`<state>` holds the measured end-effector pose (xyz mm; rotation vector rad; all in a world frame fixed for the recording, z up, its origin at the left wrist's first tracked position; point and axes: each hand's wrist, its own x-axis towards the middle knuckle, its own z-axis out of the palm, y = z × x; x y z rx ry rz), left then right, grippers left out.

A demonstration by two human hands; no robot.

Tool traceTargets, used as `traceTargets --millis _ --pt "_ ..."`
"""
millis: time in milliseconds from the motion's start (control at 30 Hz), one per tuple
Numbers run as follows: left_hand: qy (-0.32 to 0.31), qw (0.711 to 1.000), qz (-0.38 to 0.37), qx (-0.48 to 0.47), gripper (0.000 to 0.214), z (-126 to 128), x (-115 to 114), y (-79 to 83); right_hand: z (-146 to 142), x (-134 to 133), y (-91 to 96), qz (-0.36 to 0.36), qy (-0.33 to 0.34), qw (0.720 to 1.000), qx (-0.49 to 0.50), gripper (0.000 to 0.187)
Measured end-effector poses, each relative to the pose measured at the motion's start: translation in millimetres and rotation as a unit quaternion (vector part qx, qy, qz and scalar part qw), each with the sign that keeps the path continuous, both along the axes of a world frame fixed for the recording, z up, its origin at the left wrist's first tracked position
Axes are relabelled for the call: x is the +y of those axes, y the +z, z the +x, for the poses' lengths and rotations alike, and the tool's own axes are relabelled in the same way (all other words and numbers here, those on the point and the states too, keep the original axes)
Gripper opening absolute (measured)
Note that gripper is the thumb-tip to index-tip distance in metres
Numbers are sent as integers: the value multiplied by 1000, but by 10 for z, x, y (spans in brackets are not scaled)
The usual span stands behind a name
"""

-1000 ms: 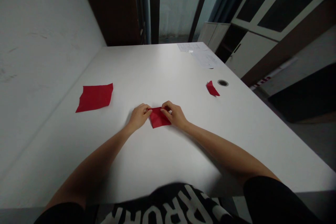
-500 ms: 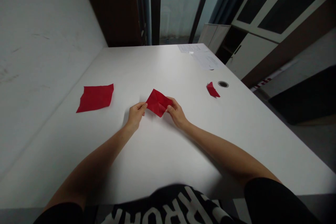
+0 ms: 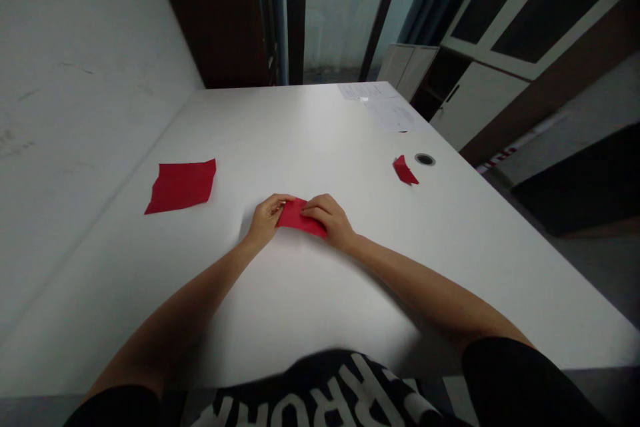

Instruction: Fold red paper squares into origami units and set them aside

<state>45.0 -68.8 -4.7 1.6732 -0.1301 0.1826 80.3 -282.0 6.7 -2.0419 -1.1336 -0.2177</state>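
Observation:
A small folded piece of red paper lies on the white table in front of me. My left hand pinches its left end with curled fingers. My right hand rests on top of its right half, fingers pressed down across the fold. Both hands hold the paper against the tabletop.
A flat red paper sheet lies to the left near the wall. A small folded red piece sits to the right beside a round cable hole. White printed sheets lie at the far right corner. Cabinets stand beyond the right edge.
Half a second ago the red paper was opened and lifted between both hands; now it is folded flat on the table again, with both hands pressing on it.

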Motion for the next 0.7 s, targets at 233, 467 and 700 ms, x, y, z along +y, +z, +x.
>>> traceTargets --millis 233,467,700 --pt "13 982 186 -22 55 56 126 -76 164 -16 -59 -211 -13 971 -109 27" --pt "-76 909 408 -49 22 -8 155 115 270 -46 -95 -202 27 979 -28 31" --pt "-64 870 483 -70 11 -21 144 89 421 -171 8 -164 69 982 70 16"
